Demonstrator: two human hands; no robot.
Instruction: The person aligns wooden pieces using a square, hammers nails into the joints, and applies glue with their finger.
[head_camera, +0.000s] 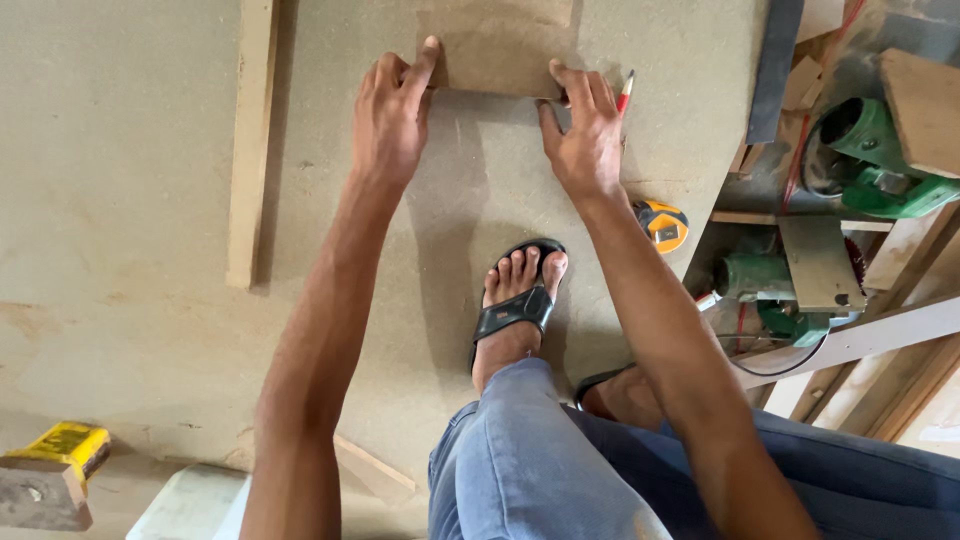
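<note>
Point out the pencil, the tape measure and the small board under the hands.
pencil (626, 91), head view, on its red shaft.
tape measure (664, 225), head view, on its yellow case.
small board (495, 50), head view, on its bare brown face.

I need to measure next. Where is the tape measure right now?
In the head view the yellow tape measure lies on the big board, right of the right hand and wrist, beyond the sandalled foot.
</note>
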